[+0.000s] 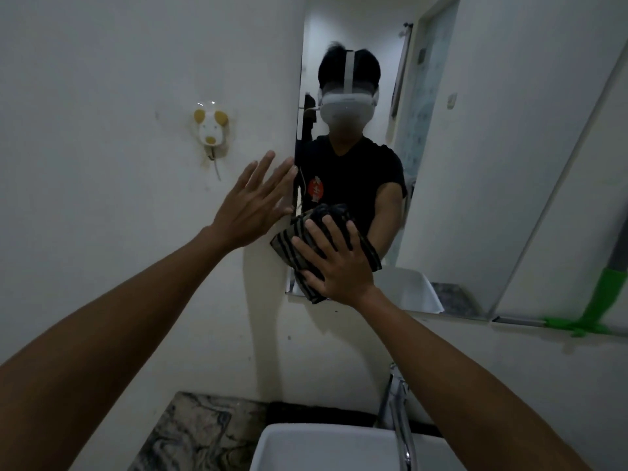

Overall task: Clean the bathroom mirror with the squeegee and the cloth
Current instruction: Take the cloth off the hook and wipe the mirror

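A person wipes the lower left corner of a bathroom mirror [441, 158] with a dark striped cloth [299, 239], the right hand [336, 263] pressing it flat to the glass with fingers spread rather than curled around it. The left hand [253, 202] is released, fingers straight, braced on the white wall [102, 96] with its fingertips at the mirror's left edge. To finish this pass well, the palm should likely keep even pressure and overlap its strokes along the bottom edge and corner, where streaks tend to gather. The folded cloth lies with its long axis slanting from the lower left up toward the upper right. The green squeegee [598, 314] rests on the ledge at the far right, well apart from both hands, its handle rising up and to the right. A sink [306, 447] and tap [397, 402] sit below.
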